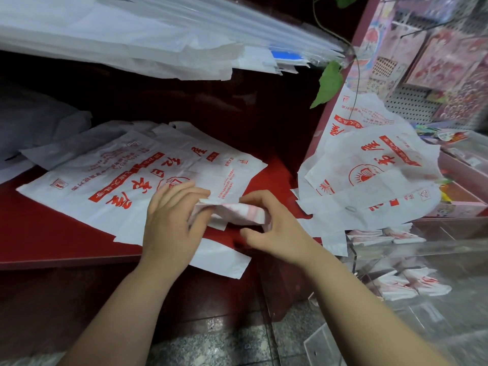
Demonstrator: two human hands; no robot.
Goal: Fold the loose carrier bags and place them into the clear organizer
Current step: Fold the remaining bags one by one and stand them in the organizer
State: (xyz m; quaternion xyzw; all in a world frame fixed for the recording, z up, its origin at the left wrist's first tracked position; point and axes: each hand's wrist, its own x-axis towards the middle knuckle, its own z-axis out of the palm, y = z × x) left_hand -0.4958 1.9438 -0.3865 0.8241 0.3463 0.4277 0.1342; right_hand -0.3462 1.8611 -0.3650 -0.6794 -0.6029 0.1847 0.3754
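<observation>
Both hands are working on one half-folded carrier bag [237,213], a narrow white and red bundle held just above the red counter [52,228]. The left hand [171,215] is gripping the bundle's left end, its fingers [194,193] curled over the top edge with the thumb tucked underneath. The right hand [274,231] is pinching the other end. Its fingers are bent over the top and its thumb is closing in from below, so the bundle is sitting between the two sets of fingertips.

Directly beneath and beyond the left fingers, a flat carrier bag [126,180] with red printing is lying spread on the counter, with more flat bags layered under it. One white corner is hanging over the counter's front edge, below the right thumb.

To the right of the right fingers, well apart from them, a heap of loose carrier bags [375,180] is slumping against the red partition. Below that heap, lower right of the right wrist, the clear organizer [351,256] is standing with folded bags [406,285] already lying in it — small white and red packets in at least two compartments.

Far above both hands, a thick stack of white plastic sheets [132,35] is jutting out, and a green leaf [330,83] is hanging beside its end.
</observation>
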